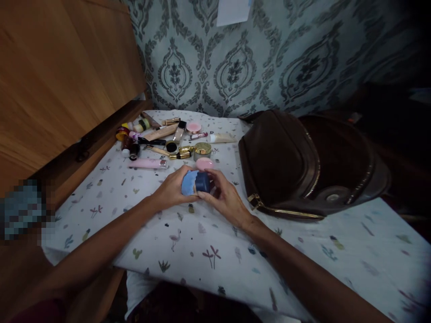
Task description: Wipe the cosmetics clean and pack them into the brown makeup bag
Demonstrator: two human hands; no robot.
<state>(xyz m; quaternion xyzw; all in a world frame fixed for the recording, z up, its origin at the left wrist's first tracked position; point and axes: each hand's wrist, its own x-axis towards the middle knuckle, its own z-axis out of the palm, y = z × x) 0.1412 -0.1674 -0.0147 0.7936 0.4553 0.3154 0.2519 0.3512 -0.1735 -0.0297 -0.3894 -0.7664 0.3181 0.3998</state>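
Between both hands, just over the table, is a small light-blue container [189, 183] with a dark-blue cap [202, 182], lying sideways. My left hand [173, 188] is closed around the light-blue body. The thumb and fingers of my right hand [225, 194] grip the dark-blue cap end. Whether the cap is fixed on or loose, I cannot tell. Right behind the hands lie a pink oval case [204, 163] and a round jar with a gold lid [202, 149]. A pink tube [147, 163] with a silver cap rests to the left.
Several cosmetics, among them a foundation bottle [179, 131], a cream tube [222, 138] and a pink compact [194, 128], are spread over the table's back left. A brown leather backpack [276, 166] stands on the right. A wooden cabinet [67, 67] borders the left side; patterned wallpaper [235, 67] is behind.
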